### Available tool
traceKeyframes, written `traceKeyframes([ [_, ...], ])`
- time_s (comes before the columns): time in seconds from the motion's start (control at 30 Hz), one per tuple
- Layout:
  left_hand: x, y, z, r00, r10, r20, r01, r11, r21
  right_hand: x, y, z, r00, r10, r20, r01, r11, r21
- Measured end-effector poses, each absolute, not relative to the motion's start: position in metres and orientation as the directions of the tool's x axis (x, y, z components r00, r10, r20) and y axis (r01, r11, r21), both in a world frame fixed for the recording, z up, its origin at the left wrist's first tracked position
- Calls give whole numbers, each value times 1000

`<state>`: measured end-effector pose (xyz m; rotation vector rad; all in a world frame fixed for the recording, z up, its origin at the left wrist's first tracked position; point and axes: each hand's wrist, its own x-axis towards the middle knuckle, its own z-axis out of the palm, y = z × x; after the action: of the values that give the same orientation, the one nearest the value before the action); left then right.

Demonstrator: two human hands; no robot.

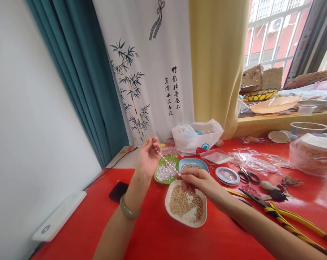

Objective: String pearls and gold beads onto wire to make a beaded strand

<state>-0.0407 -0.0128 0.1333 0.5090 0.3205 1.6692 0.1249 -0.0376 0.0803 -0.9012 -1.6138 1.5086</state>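
A thin string of beads (167,163) stretches slantwise between my two hands above the dishes. My left hand (149,155), raised higher, pinches its upper end. The lower end is pinched by the fingertips of my right hand (194,178). Beneath my right hand lies a white dish (169,213) with many small gold beads (179,202). Behind the string a green dish (157,177) holds pearl-white beads (165,173). Beside it a blue dish (204,163) has gold-brown beads (190,166), partly hidden by my right hand.
On the red table (152,231), pliers (271,209), scissors (248,176) and a spool (227,176) lie to the right. A dark phone (118,191) is near my left forearm. A white plastic bag (197,137) stands at the back, with clear packets (255,160) beyond the spool.
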Motion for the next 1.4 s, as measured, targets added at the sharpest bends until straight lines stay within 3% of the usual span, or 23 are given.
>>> traceKeyframes([
  [1.07, -29, -17, 131, -58, 989, 134, -812, -125, 570, 127, -30, 77, -530, 848, 15, -72, -28, -997],
  [1.27, -26, -14, 126, -61, 992, 107, -802, -112, 586, 130, -24, 73, -484, 873, 62, 19, 81, -997],
  [1.4, -24, -12, 123, -53, 995, 87, -799, -94, 594, 130, -26, 73, -538, 843, 24, 52, 61, -997],
])
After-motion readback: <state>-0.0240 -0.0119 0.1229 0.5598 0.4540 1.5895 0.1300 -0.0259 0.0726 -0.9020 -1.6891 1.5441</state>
